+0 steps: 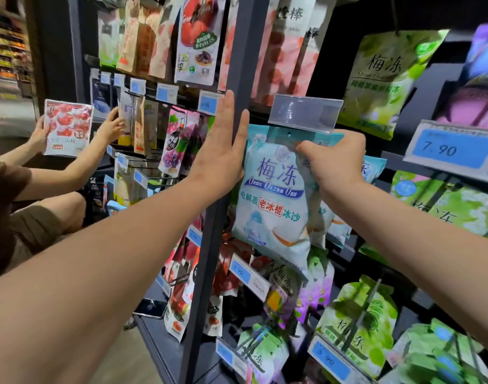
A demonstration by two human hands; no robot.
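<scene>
A pale blue snack pouch (270,200) with Chinese lettering hangs in front of the shop rack, just under an empty clear price-tag holder (305,113). My right hand (335,162) grips the pouch's top right corner, fingers curled over the upper edge. My left hand (223,148) is flat with straight fingers, pressed against the pouch's left edge and the dark upright post (209,245) of the rack. More blue pouches hang behind the front one.
Green pouches (381,81) and a 7.90 price tag (450,148) hang to the right. Red and purple snack bags fill the left section. Another person at left holds a red-printed bag (67,128) and reaches into the rack with the other hand (112,126).
</scene>
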